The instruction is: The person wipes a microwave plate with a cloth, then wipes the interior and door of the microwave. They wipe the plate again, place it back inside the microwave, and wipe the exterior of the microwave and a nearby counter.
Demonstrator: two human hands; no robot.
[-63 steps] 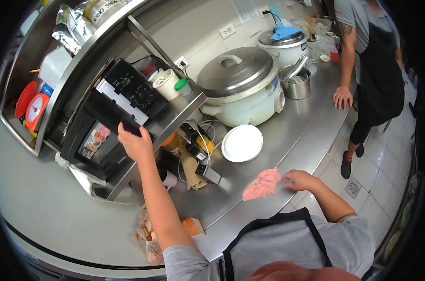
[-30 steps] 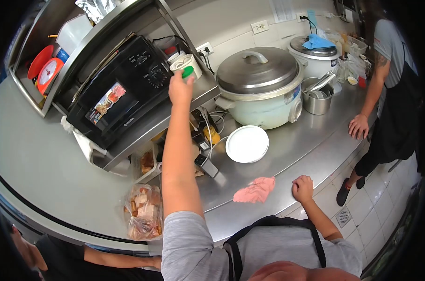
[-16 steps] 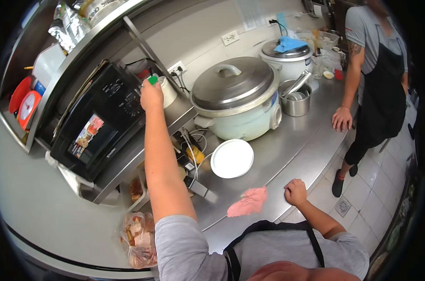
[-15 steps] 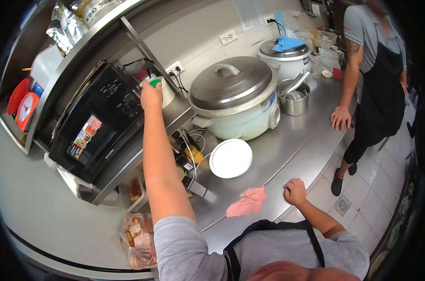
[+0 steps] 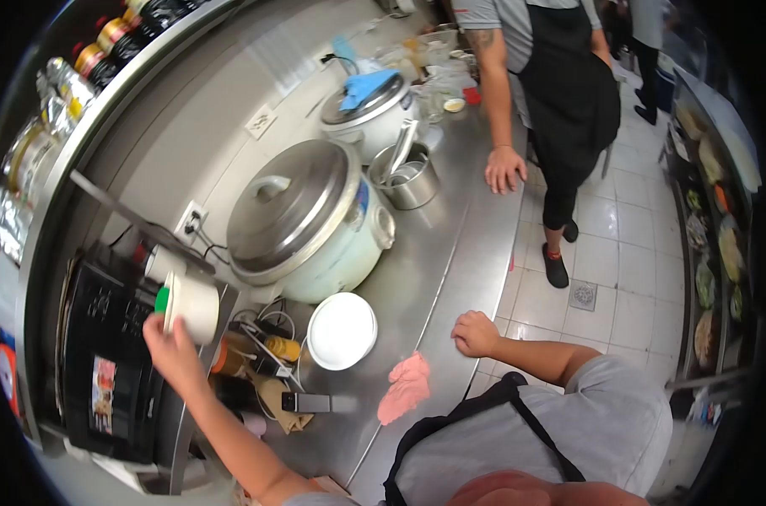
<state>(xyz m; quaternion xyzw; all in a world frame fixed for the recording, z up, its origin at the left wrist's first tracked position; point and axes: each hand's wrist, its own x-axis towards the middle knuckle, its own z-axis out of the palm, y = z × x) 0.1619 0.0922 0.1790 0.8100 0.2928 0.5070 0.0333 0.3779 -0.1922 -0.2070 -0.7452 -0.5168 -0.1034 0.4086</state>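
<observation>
Container (image 5: 197, 310), tilted and gripped by my left hand (image 5: 177, 357) beside the microwave (image 5: 133, 396), risked slipping from a shallow hold; my right hand (image 5: 476, 334) rested, fingers curled, at the counter's (image 5: 484, 228) edge.

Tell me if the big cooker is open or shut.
Shut: the steel lid covers the top of the big cooker, with no gap visible. Its contents, I cannot tell.

A kitchen, likely commercial: large rice cookers (image 5: 303, 219) on a steel counter (image 5: 434, 278).
</observation>
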